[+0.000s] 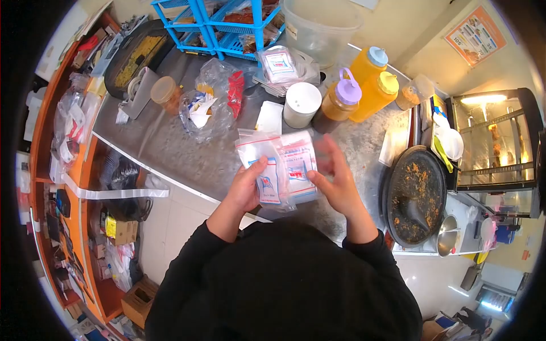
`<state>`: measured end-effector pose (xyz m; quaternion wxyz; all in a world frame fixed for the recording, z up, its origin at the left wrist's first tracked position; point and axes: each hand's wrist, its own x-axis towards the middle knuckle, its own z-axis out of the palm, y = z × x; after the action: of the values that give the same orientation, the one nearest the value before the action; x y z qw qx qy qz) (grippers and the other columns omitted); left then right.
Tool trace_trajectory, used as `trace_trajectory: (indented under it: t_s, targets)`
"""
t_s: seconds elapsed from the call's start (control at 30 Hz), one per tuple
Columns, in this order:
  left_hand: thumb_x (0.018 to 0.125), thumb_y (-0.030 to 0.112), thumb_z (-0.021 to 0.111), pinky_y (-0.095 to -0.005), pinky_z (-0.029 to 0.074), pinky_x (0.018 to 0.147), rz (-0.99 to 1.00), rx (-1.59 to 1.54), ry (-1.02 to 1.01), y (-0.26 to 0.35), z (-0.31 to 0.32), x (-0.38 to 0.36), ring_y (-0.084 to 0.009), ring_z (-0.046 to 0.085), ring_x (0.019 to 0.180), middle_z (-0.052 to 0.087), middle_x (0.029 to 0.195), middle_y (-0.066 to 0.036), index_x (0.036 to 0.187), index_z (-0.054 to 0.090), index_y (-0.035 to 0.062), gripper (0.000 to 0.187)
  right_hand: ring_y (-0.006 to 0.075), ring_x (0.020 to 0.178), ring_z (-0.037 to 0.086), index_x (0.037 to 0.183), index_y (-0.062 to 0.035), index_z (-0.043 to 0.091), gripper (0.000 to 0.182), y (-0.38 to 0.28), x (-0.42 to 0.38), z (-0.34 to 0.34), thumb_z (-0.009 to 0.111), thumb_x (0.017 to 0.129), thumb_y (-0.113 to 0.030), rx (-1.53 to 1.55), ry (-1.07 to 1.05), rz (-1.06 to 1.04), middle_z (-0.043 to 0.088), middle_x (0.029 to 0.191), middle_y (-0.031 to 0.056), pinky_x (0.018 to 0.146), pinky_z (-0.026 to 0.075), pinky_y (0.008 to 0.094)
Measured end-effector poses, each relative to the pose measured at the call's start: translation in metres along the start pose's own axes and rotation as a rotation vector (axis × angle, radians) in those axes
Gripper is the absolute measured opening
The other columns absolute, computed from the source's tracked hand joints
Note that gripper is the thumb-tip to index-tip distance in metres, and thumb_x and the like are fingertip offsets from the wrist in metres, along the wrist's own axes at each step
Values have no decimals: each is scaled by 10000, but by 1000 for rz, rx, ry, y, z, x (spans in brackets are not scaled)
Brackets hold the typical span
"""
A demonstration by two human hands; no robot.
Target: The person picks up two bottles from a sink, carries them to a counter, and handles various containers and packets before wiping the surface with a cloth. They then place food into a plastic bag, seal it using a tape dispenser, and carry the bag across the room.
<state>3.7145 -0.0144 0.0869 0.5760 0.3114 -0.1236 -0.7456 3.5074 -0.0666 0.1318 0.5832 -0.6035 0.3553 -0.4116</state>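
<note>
In front of my chest, over the table's near edge, my left hand pinches a clear plastic packet with red and blue print. My right hand has its thumb pressed on a second printed plastic packet, which overlaps the first; its other fingers are slightly blurred. The two packets lie side by side, flat faces toward me. Just beyond them stand a white canister and a brown sauce bottle with a purple lid. Farther back, a similar printed packet tops a stack.
Yellow bottles stand at the back right. A dark round lid with crumbs lies right, near a lit display case. Blue baskets, a crumpled plastic bag and a lidded jar sit back left. Orange shelves stand left.
</note>
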Motion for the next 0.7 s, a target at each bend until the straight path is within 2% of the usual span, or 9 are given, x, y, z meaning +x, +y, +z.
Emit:
trace_trajectory:
  t_s: [0.03, 0.07, 0.17, 0.2, 0.3, 0.4, 0.5, 0.57, 0.7]
  targets:
    - [972, 266, 574, -417, 534, 915, 4, 43, 26, -1, -5, 0, -247, 624, 1098, 593, 1258, -132, 1357, 433, 28, 474, 185, 1117, 591, 1267, -5, 530, 408, 12, 2, 2, 658, 882, -53, 309, -71, 221, 599, 1242, 128, 911, 485, 319]
    - [969, 262, 584, -404, 529, 918, 10, 85, 52, -2, -12, 1, -233, 620, 1098, 593, 1257, -125, 1359, 433, 31, 478, 83, 963, 606, 1247, 2, 538, 336, 33, 1, -4, 622, 925, -40, 140, -155, 350, 648, 1120, 59, 792, 502, 244]
    - [952, 228, 621, -360, 506, 922, 141, 261, 52, 7, -17, 1, -191, 603, 1091, 594, 1244, -95, 1355, 443, 41, 478, 64, 840, 610, 1233, -5, 552, 321, 29, 6, 14, 625, 923, -41, -1, -48, 217, 667, 1052, 41, 718, 499, 235]
    - [945, 213, 634, -344, 498, 922, 202, 331, 35, 10, -17, 2, -177, 597, 1087, 594, 1237, -85, 1351, 448, 44, 478, 68, 882, 602, 1217, 0, 562, 286, 28, 9, 16, 603, 940, -59, -64, -21, 260, 664, 1055, 51, 759, 491, 240]
    - [920, 167, 667, -317, 481, 914, 341, 430, 48, 16, -12, 4, -146, 589, 1054, 606, 1196, -53, 1298, 498, 45, 431, 83, 941, 588, 1226, 2, 563, 278, 31, 18, 30, 575, 955, -62, 20, -90, 174, 660, 1065, 53, 817, 476, 246]
    - [900, 137, 689, -314, 505, 867, 277, 640, 87, 20, -23, 13, -137, 602, 1016, 624, 1141, -42, 1254, 526, 42, 401, 106, 1018, 571, 1254, -3, 554, 295, 31, 19, 44, 551, 962, -48, 45, -164, 261, 645, 1117, 56, 889, 456, 252]
    - [891, 144, 703, -309, 522, 809, 146, 619, 230, 44, -12, 39, -129, 610, 980, 636, 1098, -48, 1223, 539, 34, 386, 135, 1029, 586, 1280, -25, 550, 345, 30, 23, 43, 556, 936, 6, 181, 27, 184, 592, 1235, 60, 914, 463, 268]
    - [876, 146, 718, -301, 532, 751, 332, 481, 283, 56, -3, 71, -135, 628, 928, 646, 1065, -65, 1203, 541, 23, 392, 138, 1023, 599, 1269, -30, 557, 385, 26, 24, 26, 571, 896, 65, 27, 139, 94, 551, 1290, 75, 909, 476, 274]
    - [841, 185, 750, -293, 534, 732, 561, 837, 332, 112, 31, 140, -153, 642, 876, 656, 1034, -90, 1172, 528, -3, 440, 125, 958, 631, 1234, -32, 572, 465, 14, 10, -14, 602, 813, 163, -27, 350, -14, 491, 1349, 111, 848, 513, 264]
